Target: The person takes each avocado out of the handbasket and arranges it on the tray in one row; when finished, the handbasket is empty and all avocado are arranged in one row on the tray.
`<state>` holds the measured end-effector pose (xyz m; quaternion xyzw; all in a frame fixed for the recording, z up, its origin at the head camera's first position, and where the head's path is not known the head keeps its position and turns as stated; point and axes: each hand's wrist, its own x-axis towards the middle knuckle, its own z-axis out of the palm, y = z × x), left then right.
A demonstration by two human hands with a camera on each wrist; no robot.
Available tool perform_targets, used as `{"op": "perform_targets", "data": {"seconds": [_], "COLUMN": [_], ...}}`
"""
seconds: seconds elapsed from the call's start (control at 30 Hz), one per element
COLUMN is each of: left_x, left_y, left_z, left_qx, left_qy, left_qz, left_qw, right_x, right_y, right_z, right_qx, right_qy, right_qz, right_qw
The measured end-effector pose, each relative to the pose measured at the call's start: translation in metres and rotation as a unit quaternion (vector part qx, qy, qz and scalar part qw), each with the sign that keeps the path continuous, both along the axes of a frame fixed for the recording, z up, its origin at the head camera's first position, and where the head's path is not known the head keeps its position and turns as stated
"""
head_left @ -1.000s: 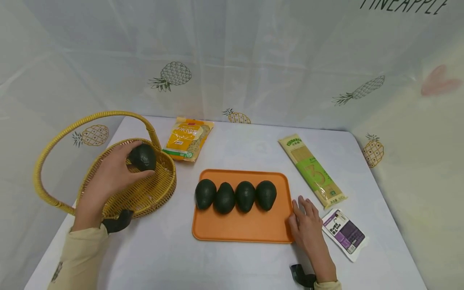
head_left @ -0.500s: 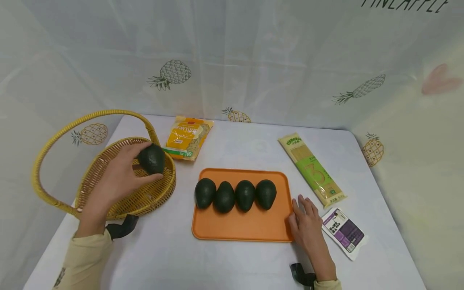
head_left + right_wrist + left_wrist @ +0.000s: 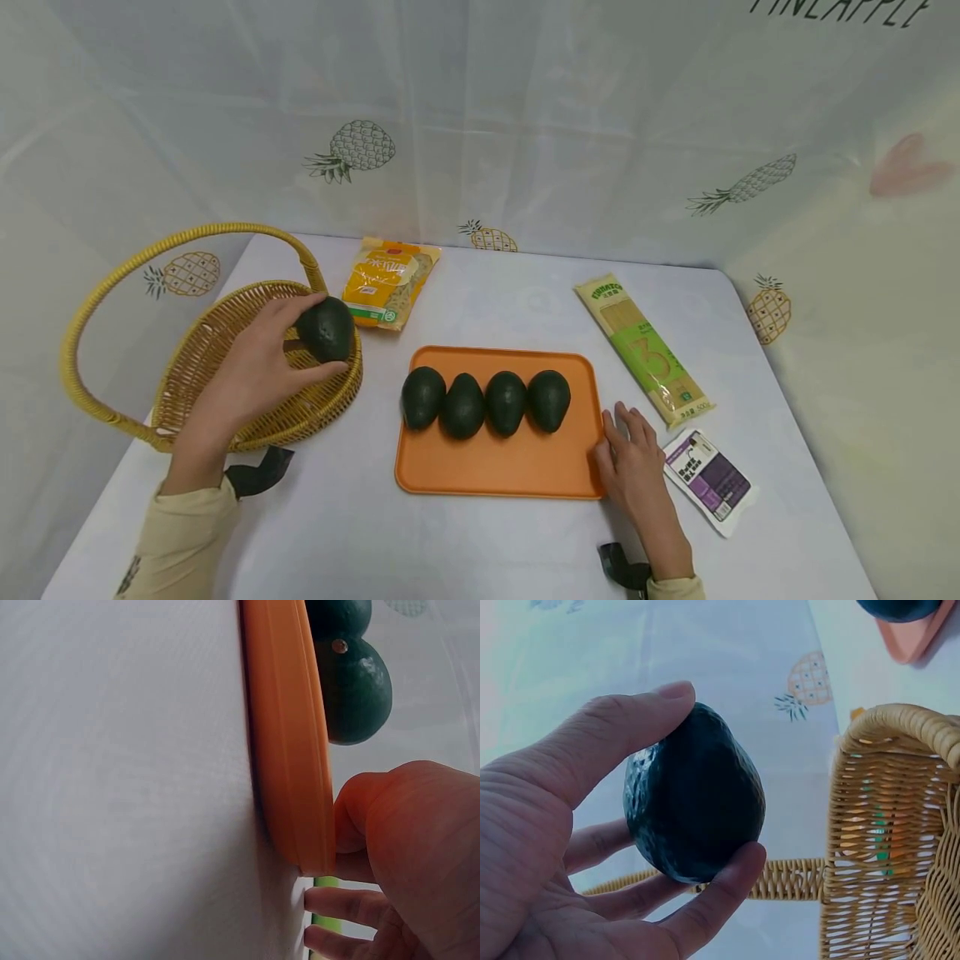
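My left hand (image 3: 255, 358) grips a dark green avocado (image 3: 327, 329) between thumb and fingertips, over the right side of the yellow wicker basket (image 3: 202, 358). The left wrist view shows this avocado (image 3: 697, 795) held clear of the basket wall (image 3: 885, 825). Several more avocados (image 3: 462, 407) stand side by side in a row on the orange tray (image 3: 495, 471). At the tray's right edge rests my right hand (image 3: 633, 458), its fingers loosely extended. In the right wrist view, the thumb (image 3: 356, 810) touches the tray rim (image 3: 292, 750) near a corner.
A yellow and orange food packet (image 3: 390, 283) lies behind the basket's right side. To the right of the tray are a green noodle packet (image 3: 645, 350) and a white and purple packet (image 3: 711, 482). The basket's tall handle (image 3: 97, 308) arches up on the left.
My left hand has carried the avocado to the right, from over the basket's middle to its right rim. The right hand stays at the tray's edge.
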<state>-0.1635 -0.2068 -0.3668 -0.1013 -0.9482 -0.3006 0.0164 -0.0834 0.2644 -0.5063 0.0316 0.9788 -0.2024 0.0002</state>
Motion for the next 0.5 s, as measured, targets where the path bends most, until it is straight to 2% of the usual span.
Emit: {"op": "perform_targets", "data": {"seconds": [0.5], "left_x": [0.005], "left_y": [0.011], "left_z": [0.0], "left_qx": [0.014], "left_qy": [0.017], "left_qz": [-0.016], "left_qw": [0.9996], "right_x": [0.0], "right_y": [0.001], "right_z": [-0.001], "right_qx": [0.001], "right_qy": [0.0], "right_qz": [0.001], "right_qw": [1.0]}}
